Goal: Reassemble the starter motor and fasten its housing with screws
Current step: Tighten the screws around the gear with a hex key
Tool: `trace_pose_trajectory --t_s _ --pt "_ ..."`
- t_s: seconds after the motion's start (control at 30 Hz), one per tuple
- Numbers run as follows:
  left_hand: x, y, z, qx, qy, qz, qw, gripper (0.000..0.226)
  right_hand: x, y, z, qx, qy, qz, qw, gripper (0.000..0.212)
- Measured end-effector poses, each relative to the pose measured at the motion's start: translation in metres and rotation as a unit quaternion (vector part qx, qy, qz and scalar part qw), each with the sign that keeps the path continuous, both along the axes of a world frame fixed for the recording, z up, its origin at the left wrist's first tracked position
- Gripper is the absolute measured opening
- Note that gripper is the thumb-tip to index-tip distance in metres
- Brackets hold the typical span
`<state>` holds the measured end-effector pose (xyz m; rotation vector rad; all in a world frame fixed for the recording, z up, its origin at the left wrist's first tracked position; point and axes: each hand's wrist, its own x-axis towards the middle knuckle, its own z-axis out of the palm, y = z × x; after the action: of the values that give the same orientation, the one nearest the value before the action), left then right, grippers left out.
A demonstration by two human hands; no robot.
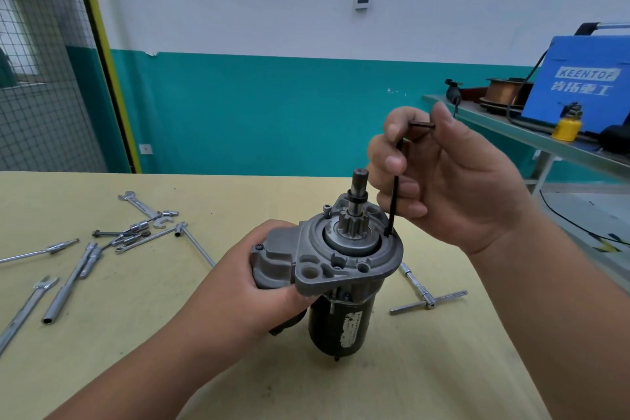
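The left hand (269,269) wraps around the grey side casing of the starter motor (341,283), holding it upright on the bench (136,351) with the gear shaft pointing up. The right hand (453,181) is raised above it, fingers and thumb pinching one black hex key (395,194). The key's long leg hangs vertical, its tip set in a screw (388,234) at the flange's right edge. A second screw (327,209) stands at the flange's back. One T-handle wrench (426,300) lies just right of the motor. A cluster of spanners (102,242) lies well to the left, with bare bench between and in front.
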<state>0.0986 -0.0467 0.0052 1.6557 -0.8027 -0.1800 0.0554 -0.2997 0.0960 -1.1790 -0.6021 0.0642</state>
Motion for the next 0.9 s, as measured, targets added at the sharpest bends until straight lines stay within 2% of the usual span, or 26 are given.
trace_pose_trajectory --t_s 0.07,0.13,0.23,0.33,0.43,0.53,0.73,0.9 --pt "0.0 0.0 0.0 0.002 -0.001 0.0 1.0 0.051 -0.002 0.004 0.003 -0.015 -0.011 -0.061 0.998 0.028" --pt "0.0 0.0 0.0 0.002 -0.001 0.002 1.0 0.055 -0.003 0.009 0.007 -0.045 -0.027 -0.165 0.985 0.026" --pt "0.0 0.001 0.001 0.002 -0.004 0.004 1.0 0.064 -0.006 0.016 0.01 -0.095 -0.07 -0.285 0.951 0.028" --pt "-0.001 0.001 0.001 0.0 -0.003 -0.001 1.0 0.063 -0.013 0.023 0.015 -0.16 -0.131 -0.346 0.915 0.027" --pt "0.0 0.001 0.0 -0.001 -0.001 -0.004 1.0 0.064 -0.02 0.027 0.021 -0.199 -0.16 -0.369 0.893 0.026" --pt "-0.001 0.001 0.001 0.0 -0.003 -0.003 1.0 0.066 -0.024 0.027 0.026 -0.222 -0.136 -0.383 0.886 0.034" --pt "0.0 0.001 0.0 -0.005 0.0 -0.002 1.0 0.067 -0.023 0.019 0.032 -0.181 -0.021 -0.36 0.915 0.041" --pt "0.001 0.001 0.0 -0.001 0.002 0.002 1.0 0.065 -0.02 0.015 0.028 -0.148 0.029 -0.27 0.951 0.033"
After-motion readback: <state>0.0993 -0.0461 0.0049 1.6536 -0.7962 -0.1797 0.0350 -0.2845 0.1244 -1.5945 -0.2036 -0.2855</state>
